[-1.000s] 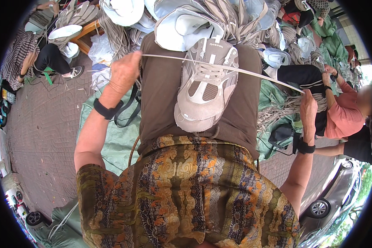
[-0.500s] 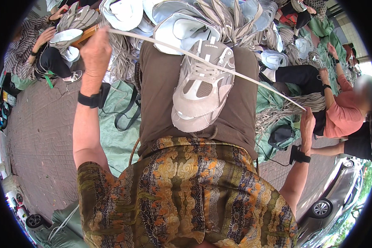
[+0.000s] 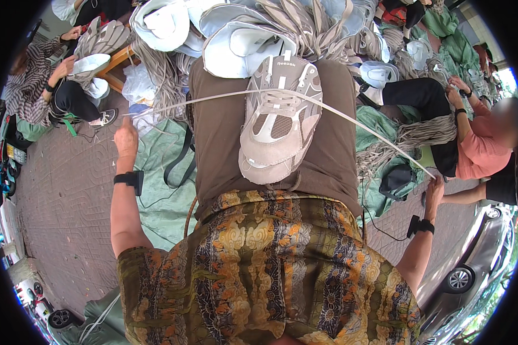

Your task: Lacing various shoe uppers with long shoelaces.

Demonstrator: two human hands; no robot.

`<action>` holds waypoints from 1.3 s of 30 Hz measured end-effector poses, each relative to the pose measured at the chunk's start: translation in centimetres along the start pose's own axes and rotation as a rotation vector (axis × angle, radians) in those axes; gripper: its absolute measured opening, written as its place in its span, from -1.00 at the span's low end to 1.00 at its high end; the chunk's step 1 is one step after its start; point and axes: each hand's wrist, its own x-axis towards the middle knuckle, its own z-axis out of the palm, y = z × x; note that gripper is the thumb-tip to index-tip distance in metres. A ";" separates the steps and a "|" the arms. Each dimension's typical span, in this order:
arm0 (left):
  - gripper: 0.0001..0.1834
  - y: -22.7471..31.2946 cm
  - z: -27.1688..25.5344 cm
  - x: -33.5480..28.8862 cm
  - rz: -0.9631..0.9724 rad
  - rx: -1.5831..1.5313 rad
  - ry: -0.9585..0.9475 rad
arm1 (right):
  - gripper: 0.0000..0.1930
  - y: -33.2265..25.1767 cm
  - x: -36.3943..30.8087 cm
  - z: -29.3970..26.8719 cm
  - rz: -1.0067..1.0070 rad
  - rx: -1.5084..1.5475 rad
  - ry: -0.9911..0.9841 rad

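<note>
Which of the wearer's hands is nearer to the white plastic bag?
Left. The left hand is just below the plastic bag in the picture, on the same side of the shoe; the right hand is far off, beyond the shoe.

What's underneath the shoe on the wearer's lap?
The shoe lies over brown trousers, which show on both sides of it. The cloth directly beneath is covered, as is the shoe's underside, so whether anything else sits there can't be seen.
</note>
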 end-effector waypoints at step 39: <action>-0.79 -7.4 4.8 -12.9 -0.415 0.172 -0.400 | -0.84 -50.5 2.1 -3.1 -0.416 1.087 -0.352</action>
